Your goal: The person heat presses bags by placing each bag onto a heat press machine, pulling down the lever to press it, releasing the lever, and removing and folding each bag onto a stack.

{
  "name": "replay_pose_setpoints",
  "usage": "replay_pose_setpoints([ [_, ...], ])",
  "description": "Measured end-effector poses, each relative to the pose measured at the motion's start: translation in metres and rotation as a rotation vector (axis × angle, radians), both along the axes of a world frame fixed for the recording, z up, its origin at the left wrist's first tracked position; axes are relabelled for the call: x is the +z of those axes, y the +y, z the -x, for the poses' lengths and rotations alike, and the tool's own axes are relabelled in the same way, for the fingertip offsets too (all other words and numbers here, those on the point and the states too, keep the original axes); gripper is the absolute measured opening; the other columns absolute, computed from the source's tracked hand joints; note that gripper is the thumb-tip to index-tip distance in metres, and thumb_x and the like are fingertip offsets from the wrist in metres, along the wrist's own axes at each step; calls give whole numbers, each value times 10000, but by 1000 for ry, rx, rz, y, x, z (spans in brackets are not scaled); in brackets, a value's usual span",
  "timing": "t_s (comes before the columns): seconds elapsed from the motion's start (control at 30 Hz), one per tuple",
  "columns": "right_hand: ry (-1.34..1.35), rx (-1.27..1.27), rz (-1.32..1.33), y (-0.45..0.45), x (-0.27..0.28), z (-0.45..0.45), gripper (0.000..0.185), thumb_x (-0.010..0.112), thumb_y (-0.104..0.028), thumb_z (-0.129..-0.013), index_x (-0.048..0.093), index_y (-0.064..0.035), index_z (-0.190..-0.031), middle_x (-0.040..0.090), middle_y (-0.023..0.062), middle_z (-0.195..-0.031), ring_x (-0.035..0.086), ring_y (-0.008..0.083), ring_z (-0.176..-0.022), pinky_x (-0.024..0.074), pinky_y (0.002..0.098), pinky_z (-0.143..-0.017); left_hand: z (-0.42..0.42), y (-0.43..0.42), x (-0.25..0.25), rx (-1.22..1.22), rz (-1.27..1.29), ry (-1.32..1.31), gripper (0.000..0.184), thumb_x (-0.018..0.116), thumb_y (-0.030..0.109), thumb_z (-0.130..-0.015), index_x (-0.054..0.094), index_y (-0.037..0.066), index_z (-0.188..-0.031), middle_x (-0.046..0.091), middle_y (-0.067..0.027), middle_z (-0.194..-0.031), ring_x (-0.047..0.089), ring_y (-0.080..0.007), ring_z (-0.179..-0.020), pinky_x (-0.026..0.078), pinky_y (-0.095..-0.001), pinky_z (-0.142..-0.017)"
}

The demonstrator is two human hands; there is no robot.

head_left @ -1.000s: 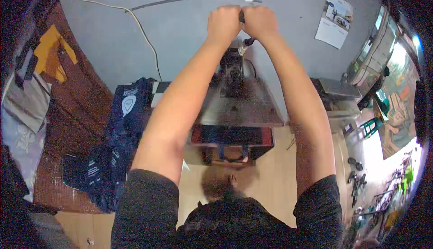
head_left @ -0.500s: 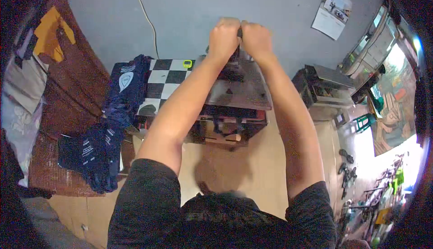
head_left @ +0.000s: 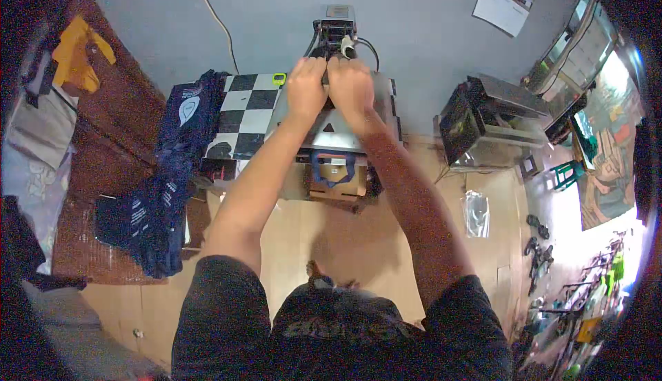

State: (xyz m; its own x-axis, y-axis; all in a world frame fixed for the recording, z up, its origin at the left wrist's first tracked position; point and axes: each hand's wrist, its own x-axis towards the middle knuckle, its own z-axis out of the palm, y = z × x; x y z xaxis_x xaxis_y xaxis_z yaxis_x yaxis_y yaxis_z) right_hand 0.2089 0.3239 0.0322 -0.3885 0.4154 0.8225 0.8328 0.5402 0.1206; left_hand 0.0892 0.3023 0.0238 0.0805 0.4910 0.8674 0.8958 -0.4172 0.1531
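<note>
Side by side, my left hand (head_left: 307,91) and my right hand (head_left: 350,90) are wrapped round the handle of a heat press, their knuckles up. The fingers cover most of this handle. Beneath my wrists lies the press's flat grey plate (head_left: 331,135), marked with a dark triangle. Behind the hands rises the machine's grey control box (head_left: 338,14), with black cables at its sides. Whatever lies under the plate is hidden. Below the front edge hangs a blue strap loop (head_left: 333,173) before a cardboard box (head_left: 338,190).
Left of the press, a checkered tabletop (head_left: 239,105) bears a yellow timer (head_left: 278,78) and navy T-shirts (head_left: 183,119). More navy shirts (head_left: 145,226) lie nearer. A dark cabinet (head_left: 486,119) stands right. Clear plastic (head_left: 476,213) and footwear (head_left: 538,253) lie on the floor.
Both hands have come down and closer to me, still gripping the handle. The control box behind them now shows. My right arm has shifted left, uncovering the clear plastic; the view has tilted slightly.
</note>
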Motion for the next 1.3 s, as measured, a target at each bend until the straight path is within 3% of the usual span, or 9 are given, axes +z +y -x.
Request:
replay_pose_setpoints([
  [0.17, 2, 25, -21, 2, 3, -2, 166, 658, -183, -701, 576, -85, -806, 635, 88, -727, 626, 253, -685, 464, 365, -682, -3, 0, 3, 46, -20, 31, 244, 667, 44, -667, 563, 35, -887, 607, -145, -871, 574, -370, -901, 485, -451, -781],
  [0.3, 1, 21, 29, 2, -6, -2, 149, 646, -177, -714, 582, -82, -808, 638, 92, -732, 634, 259, -696, 470, 368, -679, -7, 0, -2, 82, -50, 13, 295, 700, 25, -584, 511, 60, -809, 575, -94, -841, 560, -325, -900, 493, -420, -783],
  [0.43, -13, 19, 20, 7, -1, -1, 128, 629, -168, -736, 587, -76, -814, 639, 97, -731, 641, 269, -707, 489, 381, -682, 2, -9, 5, 67, 44, 74, 331, 705, 49, -631, 547, 62, -922, 588, -117, -951, 551, -333, -964, 487, -434, -818],
  [0.57, -29, -7, 30, 9, 7, 0, 117, 609, -165, -758, 589, -69, -822, 640, 100, -735, 644, 277, -713, 512, 392, -698, 29, -29, 13, -184, 45, 94, 456, 697, 121, -717, 521, 36, -1130, 564, -190, -1098, 519, -384, -1054, 451, -471, -873],
  [0.7, -34, -52, 68, 10, 18, 3, 93, 584, -144, -768, 577, -67, -820, 637, 106, -749, 640, 291, -725, 522, 401, -707, 90, -42, -62, 27, 61, -134, 591, 748, 264, -731, 494, 6, -1198, 544, -223, -1126, 516, -410, -1059, 438, -483, -884],
  [0.83, -10, -40, 53, 11, 19, 5, 43, 546, -91, -770, 548, -67, -806, 627, 118, -759, 632, 307, -744, 516, 410, -696, 120, -64, -145, 150, 365, -152, 808, 790, 388, -703, 438, -11, -1311, 540, -239, -1185, 525, -410, -1106, 445, -471, -928],
  [0.9, -13, -74, 51, 11, 16, 6, 49, 545, -89, -765, 542, -64, -807, 620, 114, -747, 631, 304, -736, 516, 409, -684, 120, -72, -155, 101, 590, -223, 935, 802, 456, -680, 389, -18, -1372, 534, -262, -1203, 531, -422, -1115, 459, -460, -928],
  [1.03, -8, -30, -4, 3, 18, 3, 55, 554, -86, -752, 538, -63, -800, 612, 107, -731, 628, 294, -721, 513, 404, -658, 115, -75, -157, 73, 611, -296, 1040, 799, 517, -662, 330, -11, -1426, 523, -267, -1250, 540, -424, -1135, 475, -457, -928],
  [1.3, -33, -24, 18, -1, 0, 2, 59, 563, -87, -750, 535, -73, -800, 601, 107, -717, 625, 286, -722, 504, 409, -634, 105, -82, -167, 45, 499, -310, 1015, 822, 461, -652, 347, -19, -1410, 532, -259, -1224, 541, -409, -1128, 473, -453, -931],
])
